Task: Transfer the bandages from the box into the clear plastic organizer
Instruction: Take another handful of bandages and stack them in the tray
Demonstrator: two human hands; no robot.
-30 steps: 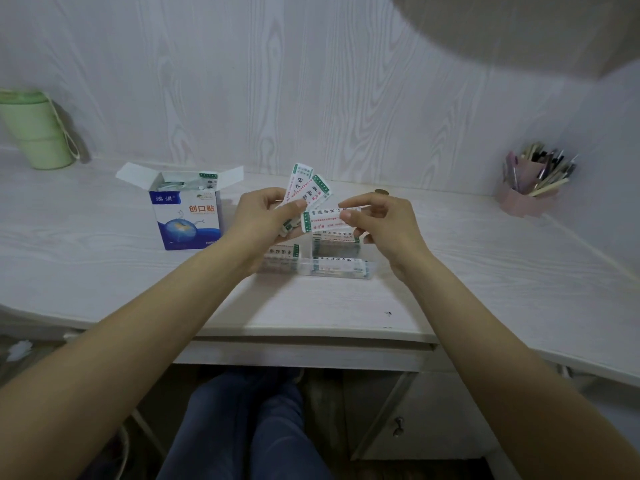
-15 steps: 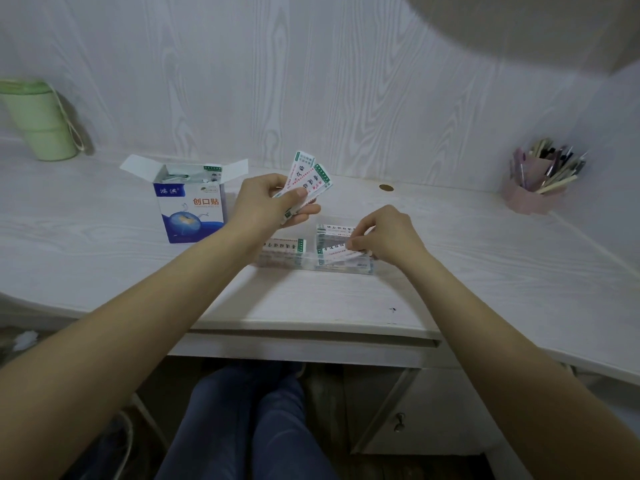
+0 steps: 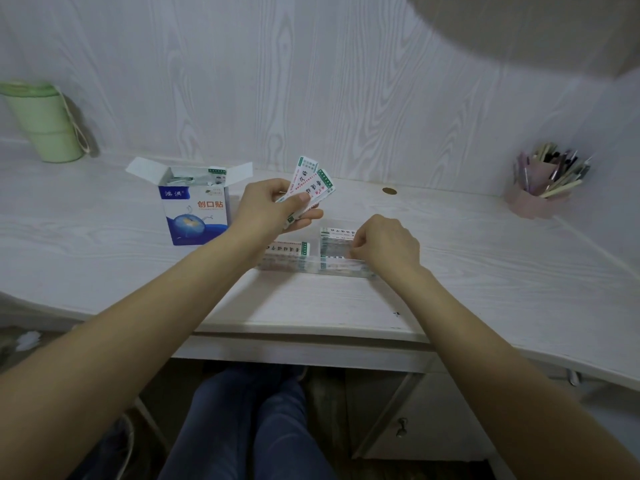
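Lowered right hand [image 3: 384, 244] fingers pinch bandage [image 3: 341, 257] in organizer [image 3: 311, 266].

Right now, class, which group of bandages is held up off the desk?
The fanned bandages gripped in the left hand. The other groups lie flat in the clear organizer: one at its left, one under the right hand.

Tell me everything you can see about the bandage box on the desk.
The bandage box is white and blue cardboard with red and white characters and a globe picture on its front. It stands upright on the white desk, left of the left hand, top flaps open, wrapped bandages visible inside. Nothing grips it.
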